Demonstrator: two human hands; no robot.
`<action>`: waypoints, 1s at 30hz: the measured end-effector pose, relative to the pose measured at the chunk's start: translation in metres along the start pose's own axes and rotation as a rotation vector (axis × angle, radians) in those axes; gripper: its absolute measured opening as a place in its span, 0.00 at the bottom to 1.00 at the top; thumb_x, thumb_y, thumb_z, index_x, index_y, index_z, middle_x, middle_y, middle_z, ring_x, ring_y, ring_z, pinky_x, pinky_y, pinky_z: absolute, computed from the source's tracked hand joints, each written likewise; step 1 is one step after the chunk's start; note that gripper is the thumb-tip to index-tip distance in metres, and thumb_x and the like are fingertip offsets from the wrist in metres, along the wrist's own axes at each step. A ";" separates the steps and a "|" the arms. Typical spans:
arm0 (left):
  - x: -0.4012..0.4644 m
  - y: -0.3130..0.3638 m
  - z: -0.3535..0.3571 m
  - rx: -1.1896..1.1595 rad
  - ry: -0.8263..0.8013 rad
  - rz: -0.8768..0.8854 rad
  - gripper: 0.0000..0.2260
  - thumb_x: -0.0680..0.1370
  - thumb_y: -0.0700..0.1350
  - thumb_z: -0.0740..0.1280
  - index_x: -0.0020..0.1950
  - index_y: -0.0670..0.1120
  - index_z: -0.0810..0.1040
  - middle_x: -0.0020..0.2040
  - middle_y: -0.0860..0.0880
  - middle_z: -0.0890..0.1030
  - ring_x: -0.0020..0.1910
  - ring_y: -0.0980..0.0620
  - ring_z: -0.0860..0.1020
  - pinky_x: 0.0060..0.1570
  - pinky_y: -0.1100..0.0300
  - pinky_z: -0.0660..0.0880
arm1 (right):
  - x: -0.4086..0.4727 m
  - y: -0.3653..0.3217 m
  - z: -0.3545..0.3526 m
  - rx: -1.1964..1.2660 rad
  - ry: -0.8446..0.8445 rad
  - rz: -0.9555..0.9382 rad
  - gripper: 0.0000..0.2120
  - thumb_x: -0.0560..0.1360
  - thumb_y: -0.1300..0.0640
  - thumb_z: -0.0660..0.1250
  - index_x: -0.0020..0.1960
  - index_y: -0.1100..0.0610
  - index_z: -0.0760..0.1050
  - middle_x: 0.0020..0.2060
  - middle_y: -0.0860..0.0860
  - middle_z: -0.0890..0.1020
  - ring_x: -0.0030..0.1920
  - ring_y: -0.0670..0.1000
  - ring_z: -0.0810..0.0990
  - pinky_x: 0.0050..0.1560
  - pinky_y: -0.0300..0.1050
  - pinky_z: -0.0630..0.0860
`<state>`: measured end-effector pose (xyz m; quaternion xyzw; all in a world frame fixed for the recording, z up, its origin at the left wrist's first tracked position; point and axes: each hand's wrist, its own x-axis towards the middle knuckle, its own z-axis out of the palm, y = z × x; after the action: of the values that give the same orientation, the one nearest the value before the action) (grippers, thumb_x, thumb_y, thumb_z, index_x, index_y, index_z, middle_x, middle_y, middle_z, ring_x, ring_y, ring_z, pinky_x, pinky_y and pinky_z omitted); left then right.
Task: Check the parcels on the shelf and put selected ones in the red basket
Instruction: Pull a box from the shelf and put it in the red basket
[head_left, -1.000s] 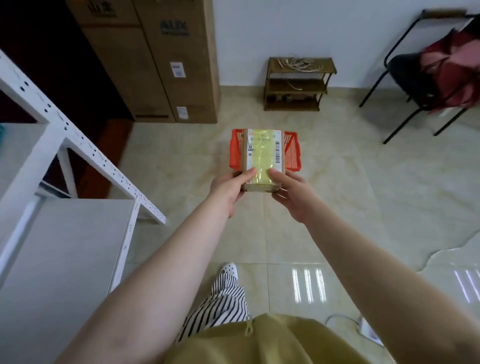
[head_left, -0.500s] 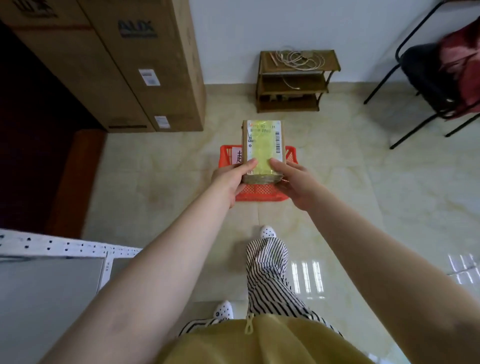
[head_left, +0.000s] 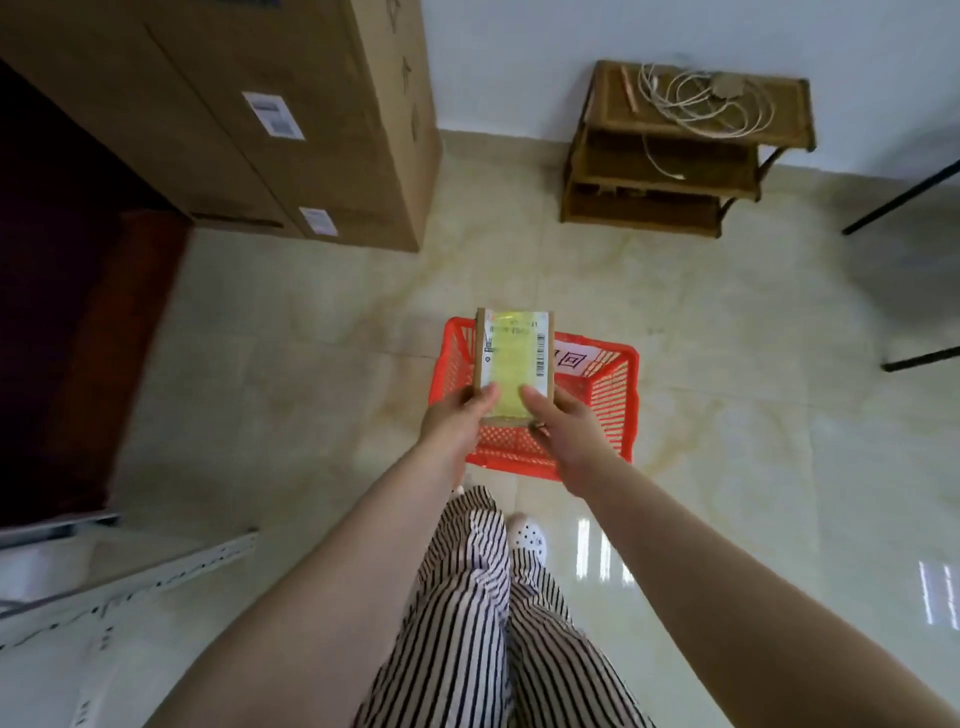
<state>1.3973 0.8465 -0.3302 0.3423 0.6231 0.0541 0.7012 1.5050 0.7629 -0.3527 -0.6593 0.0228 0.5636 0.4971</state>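
Two hands, yours, grip small cardboard parcel (head_left: 514, 364) by near end, held above red basket (head_left: 613, 395) on tiled floor (head_left: 311, 389). L hand (head_left: 452, 423): thumb pressed on top face, fingers wrapped under. R hand (head_left: 563, 431): same grasp, opposite edge. Parcel's yellow-taped label faces up, barcode along right side. Basket interior shows white paper w/ red characters. Cardboard boxes (head_left: 291, 114) far left; wooden rack (head_left: 685, 150) w/ cables against wall.

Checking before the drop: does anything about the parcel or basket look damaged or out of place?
Nothing stands out. Both hands, left and right, hold the parcel level over the red basket, which sits upright on the floor.
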 end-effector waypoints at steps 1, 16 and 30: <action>0.024 -0.007 0.004 0.015 0.016 -0.021 0.16 0.74 0.54 0.71 0.59 0.48 0.80 0.49 0.49 0.85 0.46 0.48 0.83 0.51 0.54 0.78 | 0.023 0.010 -0.001 0.007 0.004 0.019 0.17 0.76 0.53 0.70 0.64 0.55 0.77 0.50 0.55 0.86 0.50 0.59 0.85 0.55 0.56 0.81; 0.414 -0.169 0.031 0.127 0.314 -0.191 0.27 0.70 0.58 0.73 0.63 0.43 0.76 0.56 0.45 0.82 0.54 0.42 0.81 0.59 0.45 0.76 | 0.389 0.219 -0.011 -0.152 0.087 0.127 0.18 0.76 0.50 0.69 0.65 0.53 0.76 0.52 0.52 0.86 0.50 0.55 0.85 0.54 0.55 0.81; 0.518 -0.202 0.028 0.105 0.437 -0.351 0.33 0.68 0.56 0.75 0.65 0.38 0.73 0.59 0.41 0.81 0.54 0.40 0.80 0.57 0.47 0.77 | 0.481 0.273 -0.003 -0.224 0.101 0.103 0.19 0.79 0.56 0.66 0.70 0.56 0.72 0.58 0.53 0.83 0.53 0.51 0.83 0.45 0.35 0.78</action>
<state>1.4645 0.9417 -0.8746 0.2453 0.8112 -0.0279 0.5302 1.5209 0.8782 -0.8939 -0.7363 0.0185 0.5534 0.3889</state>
